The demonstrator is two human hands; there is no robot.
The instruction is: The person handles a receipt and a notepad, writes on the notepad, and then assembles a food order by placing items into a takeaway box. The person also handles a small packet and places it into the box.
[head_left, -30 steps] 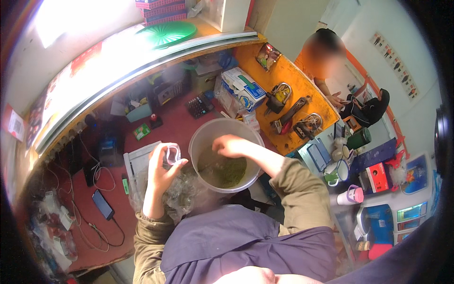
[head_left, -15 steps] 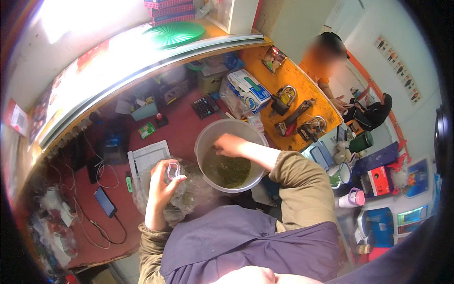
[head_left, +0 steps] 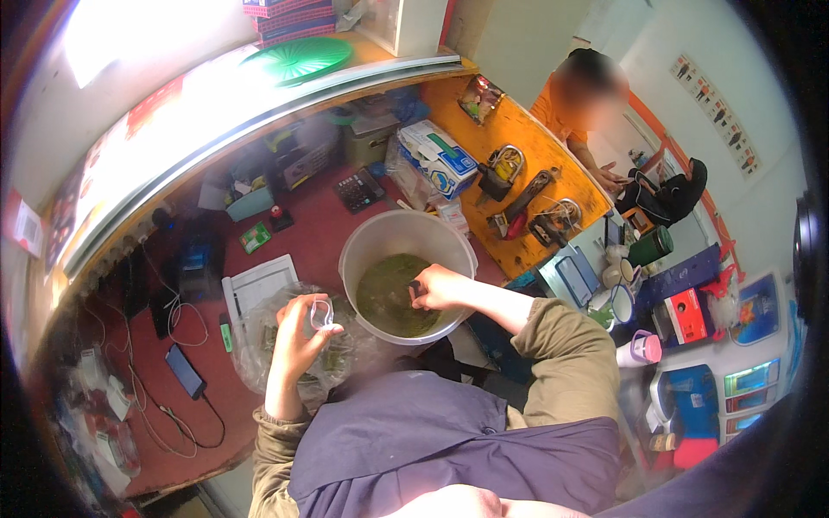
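A round white plastic bucket [head_left: 352, 250] holds loose greenish-brown, crumbled material [head_left: 384, 289]. My right hand [head_left: 439, 287] reaches into the bucket near its right side, with fingers pinched around something small and dark that I cannot make out. Left of the bucket, my left hand [head_left: 298, 345] is raised with thumb and fingers curled around a small clear plastic piece [head_left: 322, 314] with a curved, open rim. Beneath that hand, a large crumpled clear plastic bag [head_left: 252, 352] lies on the dark red tabletop [head_left: 259, 432], with greenish bits showing through it.
Papers [head_left: 259, 285], a calculator [head_left: 359, 190] and a phone [head_left: 185, 371] with cables lie on the table. Padlocks [head_left: 501, 168] sit on the yellow wooden counter [head_left: 445, 99] beside a blue-and-white box [head_left: 436, 160]. Another person [head_left: 553, 108] in orange sits at the far right.
My right hand has shifted from the bucket's left part toward its right side, uncovering more of the green material. My left hand keeps its hold on the clear piece. The view has shifted slightly.
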